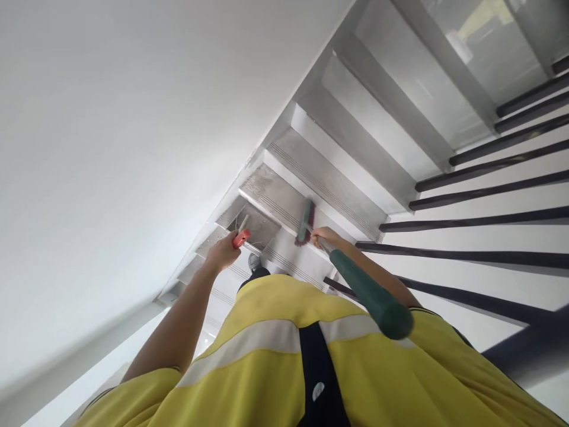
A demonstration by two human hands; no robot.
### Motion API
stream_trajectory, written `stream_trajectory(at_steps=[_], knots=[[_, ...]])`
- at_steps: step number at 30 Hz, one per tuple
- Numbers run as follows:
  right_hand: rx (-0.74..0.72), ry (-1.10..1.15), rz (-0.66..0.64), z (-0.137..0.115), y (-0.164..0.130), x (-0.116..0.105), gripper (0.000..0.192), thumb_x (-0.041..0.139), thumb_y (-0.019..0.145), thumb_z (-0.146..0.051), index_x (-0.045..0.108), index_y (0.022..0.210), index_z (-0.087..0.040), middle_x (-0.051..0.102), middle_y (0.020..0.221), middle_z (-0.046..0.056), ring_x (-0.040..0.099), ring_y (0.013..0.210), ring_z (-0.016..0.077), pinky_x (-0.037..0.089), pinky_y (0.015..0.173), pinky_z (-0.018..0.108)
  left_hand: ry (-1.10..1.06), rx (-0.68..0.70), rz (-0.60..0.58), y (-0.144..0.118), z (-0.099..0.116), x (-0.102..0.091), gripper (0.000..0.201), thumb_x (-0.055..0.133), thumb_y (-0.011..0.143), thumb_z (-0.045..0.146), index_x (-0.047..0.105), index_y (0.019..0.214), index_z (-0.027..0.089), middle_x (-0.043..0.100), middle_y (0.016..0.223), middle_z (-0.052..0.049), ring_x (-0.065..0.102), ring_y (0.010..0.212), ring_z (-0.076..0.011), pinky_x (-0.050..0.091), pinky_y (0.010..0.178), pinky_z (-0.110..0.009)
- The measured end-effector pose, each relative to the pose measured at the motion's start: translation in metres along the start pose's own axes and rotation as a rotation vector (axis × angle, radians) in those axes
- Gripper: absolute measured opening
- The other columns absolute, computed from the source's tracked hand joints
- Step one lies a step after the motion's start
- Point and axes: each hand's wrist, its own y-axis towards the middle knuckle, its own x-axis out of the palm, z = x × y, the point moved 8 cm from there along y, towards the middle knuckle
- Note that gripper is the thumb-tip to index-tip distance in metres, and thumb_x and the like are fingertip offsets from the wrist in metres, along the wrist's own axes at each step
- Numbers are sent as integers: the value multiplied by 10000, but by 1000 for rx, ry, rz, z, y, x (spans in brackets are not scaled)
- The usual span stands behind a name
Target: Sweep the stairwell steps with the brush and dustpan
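Stairs (311, 178) drop away below; left hand (223, 252) is wrapped around a red-handled dustpan (242, 234) on a dusty tread; right hand (324, 237) is closed around a green broom (355, 284), its head on the step; no writing is legible

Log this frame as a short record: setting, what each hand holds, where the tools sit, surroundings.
setting: indoor staircase seen from above, grey steps leading down
left hand: closed on the red handle of a dustpan resting on a step
right hand: closed on the green broom handle
broom head: on the step above the dustpan's, reddish bristles at the tread
clothing: yellow shirt with a pale stripe
surroundings: white wall on the left, dark railing bars on the right
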Motion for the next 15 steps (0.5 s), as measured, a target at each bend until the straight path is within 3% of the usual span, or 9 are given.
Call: stream_trajectory(at_steps=[2,4,8,12,15], knots=[[124,7,-56,-16,2,22,210,448,877,-94,370,716,-203,410,472,-42,385,370,62,344,333,138,-6,24,11,1,-3,5,317,490,745,246,531,1060,251,646,960,-40,597,892,-244,370,677,-302],[157,75,-128,-34,-4,31,200,433,907,-119,360,742,-204,375,481,-64,356,363,52,334,332,126,-61,66,22,3,-6,7,248,488,791,351,532,1002,229,629,905,-37,586,853,-228,375,686,-301],[84,197,-161,-50,-33,6,210,373,961,-149,339,762,-209,297,483,-92,272,330,41,280,303,114,-352,174,-19,8,-12,13,335,568,723,473,524,896,190,555,772,-6,532,736,-182,390,680,-289],[98,178,-107,-18,-71,-35,202,375,969,-180,355,770,-204,304,477,-90,286,311,45,286,288,122,-655,204,-120,7,-12,32,466,646,622,436,527,964,142,508,702,0,509,672,-165,419,636,-280],[127,148,-43,14,-91,-49,187,386,959,-173,373,774,-193,378,492,-69,340,318,46,322,294,126,-701,204,-49,7,-12,37,477,637,604,393,518,986,134,490,697,3,492,664,-154,415,630,-273]])
